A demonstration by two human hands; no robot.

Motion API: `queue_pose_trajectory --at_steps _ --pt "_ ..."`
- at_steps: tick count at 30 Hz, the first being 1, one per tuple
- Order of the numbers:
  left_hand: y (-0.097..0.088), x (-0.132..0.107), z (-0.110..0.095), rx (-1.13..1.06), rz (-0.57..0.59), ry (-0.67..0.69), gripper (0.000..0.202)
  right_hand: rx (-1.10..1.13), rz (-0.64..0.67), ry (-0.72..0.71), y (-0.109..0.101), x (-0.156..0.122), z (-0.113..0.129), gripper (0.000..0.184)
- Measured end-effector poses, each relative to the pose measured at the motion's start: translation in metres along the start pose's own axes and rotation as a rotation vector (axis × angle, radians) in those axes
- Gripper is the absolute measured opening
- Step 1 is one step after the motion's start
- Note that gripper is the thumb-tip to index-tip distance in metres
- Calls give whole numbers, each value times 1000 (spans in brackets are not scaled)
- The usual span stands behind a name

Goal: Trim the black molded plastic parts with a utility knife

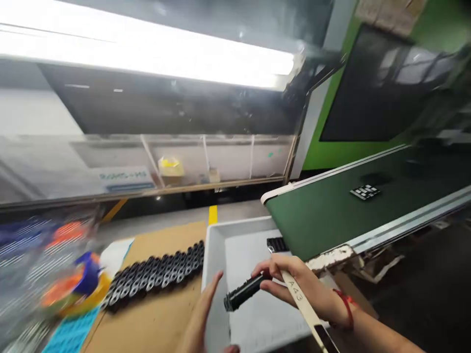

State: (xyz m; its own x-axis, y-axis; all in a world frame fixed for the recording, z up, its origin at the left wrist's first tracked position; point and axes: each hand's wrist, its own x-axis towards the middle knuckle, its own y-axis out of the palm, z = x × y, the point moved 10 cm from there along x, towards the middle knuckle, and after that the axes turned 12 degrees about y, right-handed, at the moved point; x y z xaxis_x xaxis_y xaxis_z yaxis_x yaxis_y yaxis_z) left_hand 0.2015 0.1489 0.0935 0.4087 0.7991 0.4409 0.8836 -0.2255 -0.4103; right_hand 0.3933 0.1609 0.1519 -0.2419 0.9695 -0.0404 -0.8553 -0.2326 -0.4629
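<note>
My right hand (pixel 298 282) is closed around a black ribbed tube (pixel 245 292) and a long pale stick marked A43 (pixel 300 301). A small metal tip (pixel 271 249) sticks out past the fingers, apparently the stick's far end. The tube is tilted, its near end pointing left, over a white tray (pixel 215 255). Left of the tube, my left hand (pixel 200 318) is held with fingers apart, somewhat blurred, and holds nothing that I can see. A small black ribbed part (pixel 276 244) lies at the tray's far right corner.
Rows of black tubes (pixel 158 274) stand on cardboard (pixel 176 314) left of the tray. A green conveyor belt (pixel 320 215) carries a black-and-white part (pixel 365 191). Blurred orange and blue tape rolls (pixel 88 274) lie at left. A shelf (pixel 228 157) runs behind, under a bright lamp (pixel 147 44).
</note>
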Motion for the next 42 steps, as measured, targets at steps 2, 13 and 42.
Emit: queue_pose_trajectory --at_steps 2,13,42 --pt "21 -26 1 -116 119 -91 81 168 142 -9 38 -24 9 34" --pt "60 -71 -18 -336 188 -276 48 737 53 259 91 -58 -43 38" --pt "61 -70 -55 -361 135 -230 58 885 -52 219 87 -104 -39 9"
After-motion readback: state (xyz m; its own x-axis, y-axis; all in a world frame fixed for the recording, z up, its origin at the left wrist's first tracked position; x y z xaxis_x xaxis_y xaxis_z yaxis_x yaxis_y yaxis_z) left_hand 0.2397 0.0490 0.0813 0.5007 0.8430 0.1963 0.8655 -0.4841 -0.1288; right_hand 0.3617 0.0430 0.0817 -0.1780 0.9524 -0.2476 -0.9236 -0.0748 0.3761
